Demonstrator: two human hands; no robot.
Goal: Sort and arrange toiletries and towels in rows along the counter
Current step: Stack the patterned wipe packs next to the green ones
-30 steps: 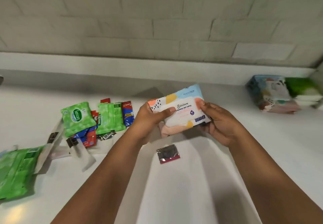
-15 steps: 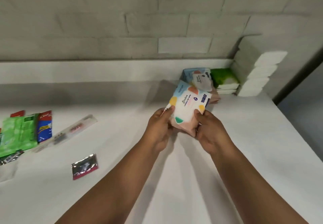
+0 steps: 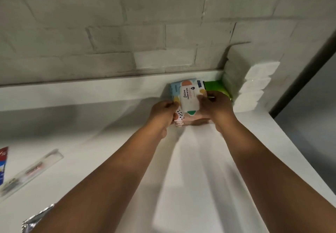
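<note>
The wipes pack [image 3: 188, 98] has moved from mid-air to the back of the worktop [image 3: 200, 169], atop the stacked packs [image 3: 183, 121] beside 1 green pack [image 3: 216, 87] and 3 white towels [image 3: 258, 85]. Left hand [image 3: 163, 112] and right hand [image 3: 216, 105] clamp its 2 ends, fingers [image 3: 201, 99] curled on its face.

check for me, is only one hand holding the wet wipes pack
No, both the left hand and right hand grip the wet wipes pack, one on each side.

Perhaps a bathroom: white counter [image 3: 200, 160], toiletries, brick wall [image 3: 127, 32].
</note>
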